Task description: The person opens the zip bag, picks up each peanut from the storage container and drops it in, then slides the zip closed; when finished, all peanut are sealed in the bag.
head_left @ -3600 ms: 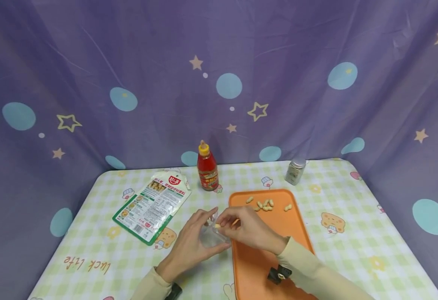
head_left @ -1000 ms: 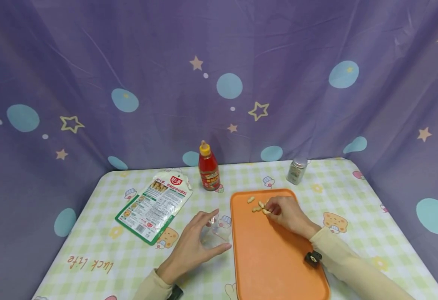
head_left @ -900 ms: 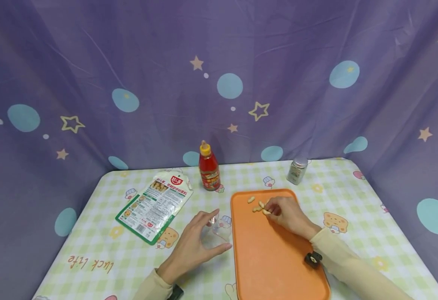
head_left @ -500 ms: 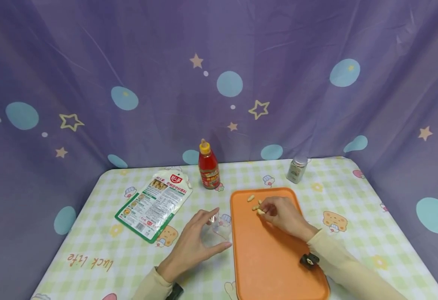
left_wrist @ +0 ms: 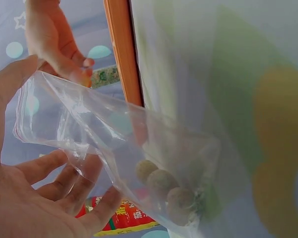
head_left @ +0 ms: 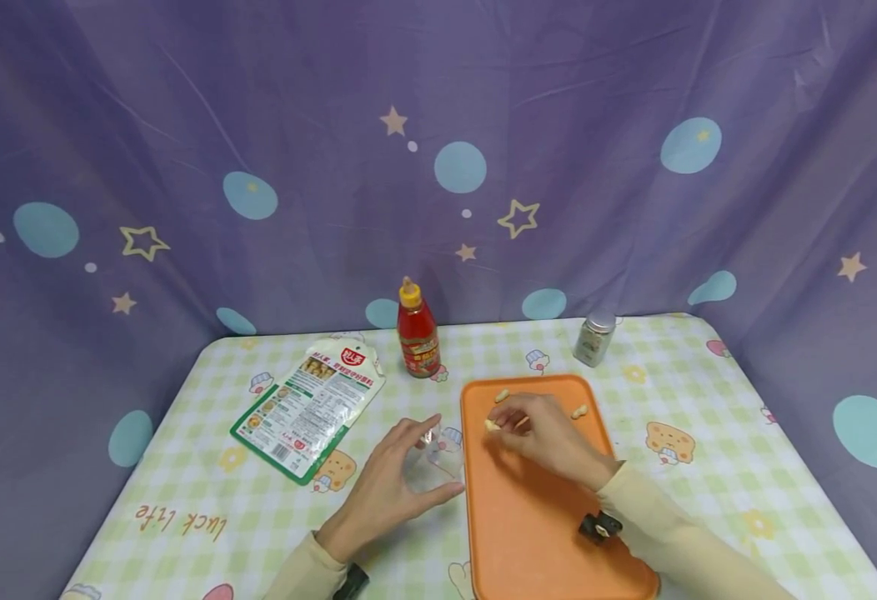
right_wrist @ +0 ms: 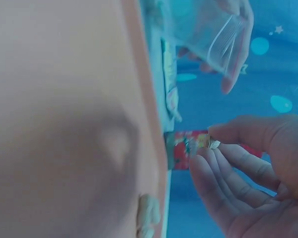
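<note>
In the head view, my left hand [head_left: 388, 487] holds a clear zip bag [head_left: 433, 467] just left of the orange tray [head_left: 528, 533]. Seen from the left wrist, the bag [left_wrist: 124, 129] has its mouth spread between thumb and fingers, and several peanuts [left_wrist: 162, 181] lie at its bottom. My right hand [head_left: 547, 437], over the tray's upper part, pinches a peanut [head_left: 492, 425] between thumb and fingertips. The right wrist view shows that peanut [right_wrist: 214, 144] partly covered by the fingers. Two loose peanuts stay visible on the tray, one near the far edge [head_left: 502, 396], another at the right [head_left: 579, 412].
A red sauce bottle [head_left: 418, 337] with a yellow cap stands behind the bag. The white and green food packet [head_left: 311, 408] lies at the left. At the back right stands a small spice jar [head_left: 594, 342]. A purple curtain [head_left: 318, 167] rises behind the checkered tablecloth [head_left: 679, 517].
My right hand was at the bag, then reached to the peanuts at the tray's far end; now it has come left toward the bag with a peanut. My left hand stays put.
</note>
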